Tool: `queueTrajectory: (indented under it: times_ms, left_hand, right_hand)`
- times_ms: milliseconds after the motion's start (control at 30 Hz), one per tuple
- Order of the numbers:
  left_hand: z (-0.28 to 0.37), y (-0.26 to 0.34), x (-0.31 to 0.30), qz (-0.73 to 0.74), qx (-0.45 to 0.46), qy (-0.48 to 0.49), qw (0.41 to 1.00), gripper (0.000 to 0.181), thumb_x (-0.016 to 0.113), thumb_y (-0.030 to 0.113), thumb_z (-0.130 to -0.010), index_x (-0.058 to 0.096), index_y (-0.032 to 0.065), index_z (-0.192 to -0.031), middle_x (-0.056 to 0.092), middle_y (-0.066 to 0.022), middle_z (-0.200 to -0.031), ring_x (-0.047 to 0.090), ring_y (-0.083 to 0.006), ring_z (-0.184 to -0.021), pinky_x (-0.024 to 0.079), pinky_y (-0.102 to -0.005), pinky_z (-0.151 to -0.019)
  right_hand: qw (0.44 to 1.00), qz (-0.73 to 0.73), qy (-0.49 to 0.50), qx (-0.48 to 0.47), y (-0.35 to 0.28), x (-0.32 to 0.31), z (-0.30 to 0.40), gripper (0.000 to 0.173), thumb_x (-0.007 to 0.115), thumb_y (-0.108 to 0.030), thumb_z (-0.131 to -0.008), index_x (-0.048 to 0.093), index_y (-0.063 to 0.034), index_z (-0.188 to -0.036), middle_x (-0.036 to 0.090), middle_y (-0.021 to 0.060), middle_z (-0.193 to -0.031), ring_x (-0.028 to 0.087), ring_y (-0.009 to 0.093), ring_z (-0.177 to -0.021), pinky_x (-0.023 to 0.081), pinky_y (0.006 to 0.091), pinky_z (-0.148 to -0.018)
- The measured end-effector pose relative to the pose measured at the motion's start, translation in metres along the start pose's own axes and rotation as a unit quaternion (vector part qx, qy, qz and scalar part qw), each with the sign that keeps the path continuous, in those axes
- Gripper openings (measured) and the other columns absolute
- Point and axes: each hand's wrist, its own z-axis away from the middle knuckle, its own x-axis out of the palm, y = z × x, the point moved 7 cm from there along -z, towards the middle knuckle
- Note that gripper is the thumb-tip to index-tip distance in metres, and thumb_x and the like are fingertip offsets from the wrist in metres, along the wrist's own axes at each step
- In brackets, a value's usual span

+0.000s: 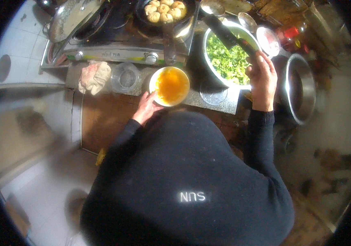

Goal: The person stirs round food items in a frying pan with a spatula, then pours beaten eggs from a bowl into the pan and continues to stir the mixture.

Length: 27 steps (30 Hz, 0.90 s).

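Observation:
My left hand (147, 107) grips the near left rim of a white bowl (187, 87) at the counter's front edge. Inside is an orange-yellow liquid (171, 85) that looks like beaten egg. In my right hand (264, 78) is the handle of a dark spatula (223, 32), its flat blade pointing up and left. Below the spatula stands a large metal basin (205, 50) full of chopped green leaves (226, 60). On the stove, a frying pan (169, 43) holds several round pale dough pieces (164, 9); its handle points toward me.
The gas stove (117, 57) has two knobs. A crumpled cloth (94, 77), a clear plastic tub (125, 77) and a clear round lid (214, 94) lie along the counter. A steel basin (308, 89) stands right; a large pan lid (71, 21) leans at far left.

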Motion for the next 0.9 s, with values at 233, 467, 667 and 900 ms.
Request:
queueTrajectory:
  times_ms: [233, 467, 667, 900]
  left_hand:
    - [0.000, 0.001, 0.010, -0.032, -0.006, 0.007, 0.999, 0.037, 0.051, 0.018, -0.094, 0.041, 0.0051, -0.128, 0.057, -0.0133, -0.119, 0.062, -0.0260, -0.101, 0.056, -0.0463, -0.078]
    - [0.042, 0.045, -0.027, 0.034, 0.067, -0.013, 0.997, 0.041, 0.055, 0.013, -0.090, 0.045, 0.0018, -0.128, 0.057, -0.0127, -0.120, 0.057, -0.0266, -0.109, 0.048, -0.0455, -0.092]
    - [0.067, 0.093, -0.034, 0.110, 0.104, 0.014, 0.988, 0.042, 0.051, 0.017, -0.091, 0.043, 0.0019, -0.130, 0.054, -0.0128, -0.125, 0.053, -0.0262, -0.115, 0.044, -0.0432, -0.097]
    - [0.059, 0.126, -0.033, 0.097, 0.143, 0.004, 0.985, 0.052, 0.056, 0.027, -0.089, 0.042, 0.0031, -0.132, 0.052, -0.0101, -0.129, 0.051, -0.0257, -0.118, 0.042, -0.0440, -0.099]
  right_hand:
    - [1.000, 0.013, 0.019, 0.015, -0.001, -0.019, 0.002, 0.035, 0.062, -0.013, -0.088, 0.055, 0.0038, -0.118, 0.063, 0.0098, -0.093, 0.061, 0.014, -0.067, 0.053, 0.0244, -0.058]
    - [1.000, 0.003, 0.001, -0.008, 0.000, -0.023, -0.004, 0.036, 0.061, -0.011, -0.087, 0.054, 0.0056, -0.118, 0.064, 0.0133, -0.097, 0.064, 0.015, -0.072, 0.054, 0.0251, -0.058]
    - [0.985, 0.109, -0.120, -0.058, -0.008, 0.023, -0.003, 0.044, 0.066, -0.012, -0.084, 0.051, 0.0029, -0.123, 0.063, 0.0159, -0.102, 0.066, 0.018, -0.074, 0.055, 0.0280, -0.068]
    - [0.852, 0.396, -0.186, -0.288, -0.019, 0.103, -0.006, 0.031, 0.067, -0.005, -0.080, 0.062, -0.0038, -0.110, 0.066, 0.0067, -0.082, 0.062, 0.010, -0.072, 0.049, 0.0239, -0.065]
